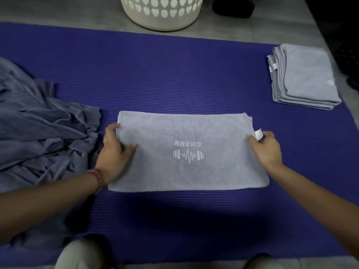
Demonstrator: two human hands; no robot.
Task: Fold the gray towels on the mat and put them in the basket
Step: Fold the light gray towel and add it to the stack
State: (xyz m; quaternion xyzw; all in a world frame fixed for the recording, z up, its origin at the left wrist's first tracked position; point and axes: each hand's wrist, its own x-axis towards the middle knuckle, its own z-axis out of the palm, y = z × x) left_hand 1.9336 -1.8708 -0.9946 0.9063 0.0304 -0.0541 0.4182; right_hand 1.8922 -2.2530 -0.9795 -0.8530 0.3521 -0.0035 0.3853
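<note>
A gray towel [186, 133] with a white CHARS logo lies folded flat in the middle of the purple mat [155, 78]. My left hand [114, 150] grips its left edge, thumb on top near the far corner. My right hand [266, 148] pinches its right edge beside a white label. A heap of unfolded gray towels [42, 136] lies at the left of the mat. A stack of folded gray towels [303, 76] sits at the mat's far right. The white basket [161, 12] with heart-shaped holes stands beyond the mat's far edge; its inside is out of view.
Gray tiled floor [242, 30] surrounds the mat. A dark object [233, 7] lies right of the basket, and dark shapes fill the far right edge. My knees [81, 255] rest at the mat's near edge.
</note>
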